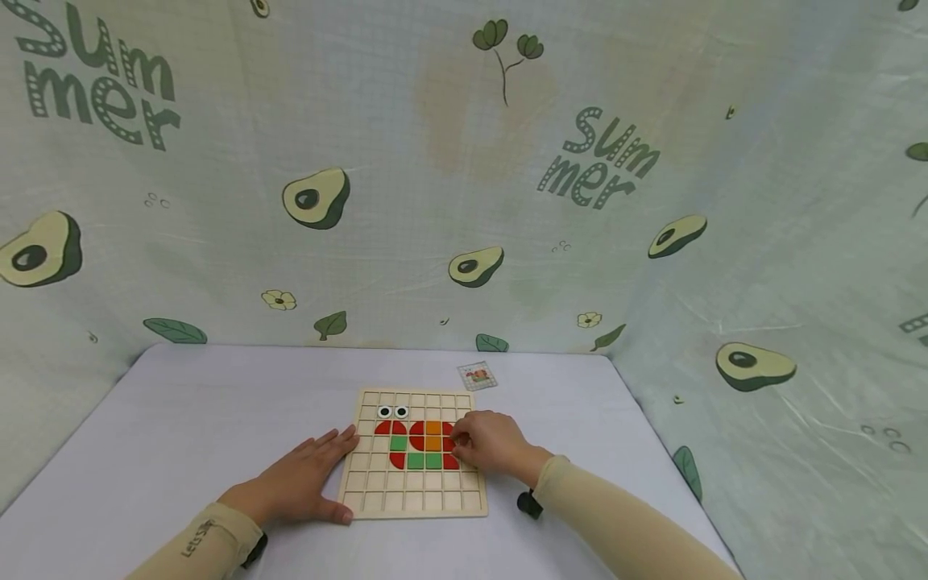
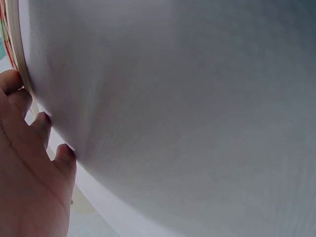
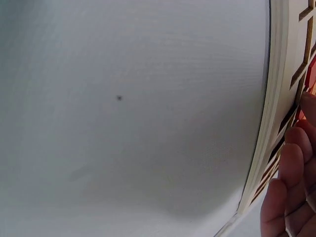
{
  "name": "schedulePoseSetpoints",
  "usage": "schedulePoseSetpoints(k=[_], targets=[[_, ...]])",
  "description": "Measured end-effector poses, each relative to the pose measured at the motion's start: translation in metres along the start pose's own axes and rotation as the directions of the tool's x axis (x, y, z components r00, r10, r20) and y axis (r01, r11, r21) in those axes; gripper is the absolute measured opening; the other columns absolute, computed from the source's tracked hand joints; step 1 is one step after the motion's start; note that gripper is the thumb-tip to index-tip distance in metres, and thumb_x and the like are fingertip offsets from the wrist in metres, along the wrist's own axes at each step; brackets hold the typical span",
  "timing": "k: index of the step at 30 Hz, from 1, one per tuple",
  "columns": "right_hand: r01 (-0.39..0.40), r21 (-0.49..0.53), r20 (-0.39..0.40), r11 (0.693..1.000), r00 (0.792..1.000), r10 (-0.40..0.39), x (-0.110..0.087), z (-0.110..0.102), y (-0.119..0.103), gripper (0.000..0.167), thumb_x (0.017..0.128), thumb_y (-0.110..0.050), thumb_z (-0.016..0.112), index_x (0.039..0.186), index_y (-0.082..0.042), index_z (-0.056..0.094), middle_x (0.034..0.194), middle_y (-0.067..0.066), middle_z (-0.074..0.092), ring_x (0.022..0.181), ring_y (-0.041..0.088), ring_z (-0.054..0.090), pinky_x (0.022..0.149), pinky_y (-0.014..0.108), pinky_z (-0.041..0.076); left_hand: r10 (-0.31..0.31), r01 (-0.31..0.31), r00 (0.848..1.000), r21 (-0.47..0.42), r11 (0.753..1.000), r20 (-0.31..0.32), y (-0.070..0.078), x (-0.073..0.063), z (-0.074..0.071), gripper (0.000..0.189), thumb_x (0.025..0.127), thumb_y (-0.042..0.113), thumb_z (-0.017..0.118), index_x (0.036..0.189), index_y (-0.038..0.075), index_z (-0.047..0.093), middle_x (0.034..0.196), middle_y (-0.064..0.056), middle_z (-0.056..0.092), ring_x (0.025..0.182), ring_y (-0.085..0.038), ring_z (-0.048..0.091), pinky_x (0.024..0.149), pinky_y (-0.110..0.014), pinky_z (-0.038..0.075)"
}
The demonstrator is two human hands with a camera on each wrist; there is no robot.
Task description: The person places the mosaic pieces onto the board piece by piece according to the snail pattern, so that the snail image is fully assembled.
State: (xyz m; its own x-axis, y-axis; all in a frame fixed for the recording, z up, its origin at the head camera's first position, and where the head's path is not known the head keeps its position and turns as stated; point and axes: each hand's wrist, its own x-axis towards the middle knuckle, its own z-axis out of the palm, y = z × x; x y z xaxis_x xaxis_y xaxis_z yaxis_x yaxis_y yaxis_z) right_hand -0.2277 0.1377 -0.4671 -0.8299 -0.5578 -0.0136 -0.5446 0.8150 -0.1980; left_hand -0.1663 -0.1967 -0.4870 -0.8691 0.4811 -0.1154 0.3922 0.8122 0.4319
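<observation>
Head view – board: a wooden grid board [image 1: 413,471] lies flat near the middle of the table [image 1: 181,419], its near edge set back from the table's front.
Head view – tiles: red, orange and green tiles [image 1: 424,447] fill cells in the board's upper middle; two googly eyes [image 1: 393,412] sit in the row above them.
Head view – open room: bare table surface to the left of the board and, narrower, to the right; the lower rows of cells hold nothing.
Head view – card: a small picture card [image 1: 478,375] lies beyond the board's far right corner, apart from it.
Head view – surround: an avocado-print cloth backdrop [image 1: 464,201] rises behind and to the right of the table.
Head view – left hand [image 1: 304,482]: flat and relaxed, fingers straight, resting on the table against the board's left edge, thumb at the near corner – it grasps nothing.
Head view – right hand [image 1: 493,441]: fingers curled over the board's right side, tips at a red tile [image 1: 449,443]; whether they pinch it cannot be told.
Left wrist view – adds: the board's left rim [image 2: 17,49] close up, with fingertips [image 2: 10,81] touching it; tiles barely show.
Right wrist view – adds: the board's right rim [image 3: 271,123] and cell walls, with curled fingers [image 3: 291,163] over them; bare table fills the rest.
</observation>
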Motion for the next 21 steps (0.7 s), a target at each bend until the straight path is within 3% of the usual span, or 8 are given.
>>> schedulePoseSetpoints(k=[9,21], targets=[[-0.062,0.099,0.019,0.993,0.998,0.060,-0.0008,-0.0012,-0.0036,0.012,0.088,-0.027,0.077,0.095,-0.017,0.075,0.075,-0.016,0.057,0.068,0.005,0.051,0.060,0.021,0.047,-0.007,0.007,1.000,0.011,1.000,-0.001,-0.0009,0.0007,0.0013,0.120,0.061,0.074,0.078,0.152,0.005,0.040,0.161,-0.010,0.029,0.145,-0.037,0.027,0.117,-0.059,0.022],[-0.186,0.263,0.064,0.947,0.982,0.175,0.0009,0.0002,-0.0077,0.011,0.087,-0.022,0.077,0.089,-0.016,0.068,0.072,-0.011,0.057,0.066,0.008,0.053,0.061,0.023,0.047,0.007,-0.007,1.000,-0.006,1.000,-0.002,0.0002,0.0007,-0.0007,0.120,0.061,0.072,0.079,0.151,0.004,0.040,0.160,-0.012,0.030,0.144,-0.039,0.028,0.115,-0.060,0.023]])
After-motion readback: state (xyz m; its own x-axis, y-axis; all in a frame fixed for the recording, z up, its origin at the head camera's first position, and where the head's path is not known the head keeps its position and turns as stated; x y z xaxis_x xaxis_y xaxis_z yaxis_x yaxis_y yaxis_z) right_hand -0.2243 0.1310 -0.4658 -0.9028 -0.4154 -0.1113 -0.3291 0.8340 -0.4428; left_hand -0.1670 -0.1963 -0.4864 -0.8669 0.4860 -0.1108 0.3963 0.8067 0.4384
